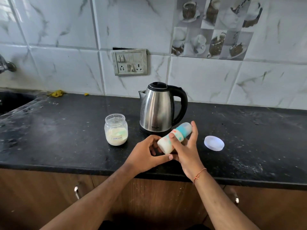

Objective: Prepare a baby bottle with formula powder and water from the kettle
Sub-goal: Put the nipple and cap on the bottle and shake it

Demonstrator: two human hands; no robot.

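Note:
A baby bottle with a blue cap and milky white contents lies tilted above the counter, cap end pointing up and to the right. My right hand grips it around the middle, thumb across its front. My left hand holds its lower end with curled fingers. Behind the bottle stands a steel kettle with a black handle and shut lid. Left of it is an open clear jar of formula powder with a paper label.
The jar's white lid lies flat on the black counter to the right of my hands. A sink and a tap are at the far left. A switch panel is on the tiled wall.

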